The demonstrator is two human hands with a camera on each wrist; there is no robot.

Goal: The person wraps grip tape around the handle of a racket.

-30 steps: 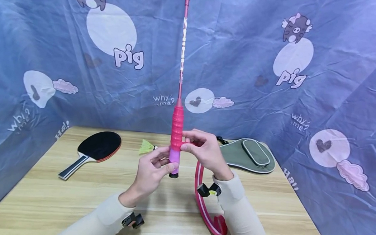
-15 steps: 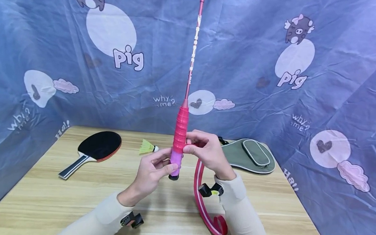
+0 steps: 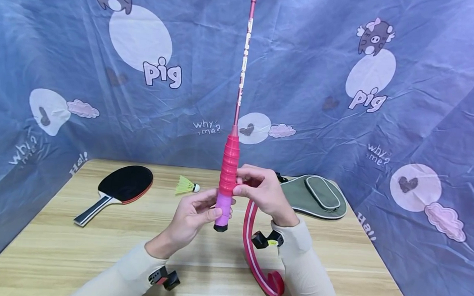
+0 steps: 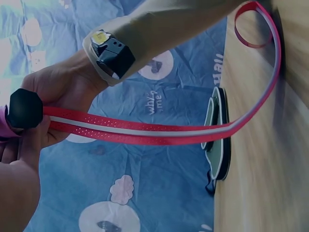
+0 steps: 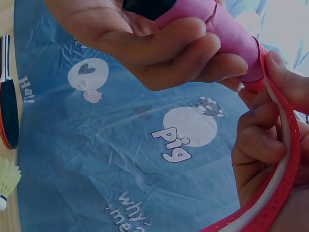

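Note:
A badminton racket (image 3: 230,159) stands nearly upright above the table, its upper handle wrapped in red tape and its lower part bare purple (image 5: 234,36) with a black butt cap (image 4: 26,108). The left hand (image 3: 192,217) grips the purple part between thumb and fingers. Just right of the handle, the right hand (image 3: 264,190) pinches the red tape (image 5: 285,159) where it leaves the handle. From there the loose tape, with a white centre strip (image 4: 140,131), hangs in a curve and ends in a curl by the right forearm. The racket's head is mostly cut off above.
On the table (image 3: 133,250), a black table tennis bat (image 3: 125,184) lies at the left and a yellow shuttlecock (image 3: 185,185) at the back middle. A green bag (image 3: 319,196) lies at the back right, behind the right hand. Blue printed cloth (image 3: 210,51) surrounds the back and sides.
The racket's shaft has tilted to the right and its frame has turned into view at the top. The handle has shifted slightly right and down, both hands keeping their holds.

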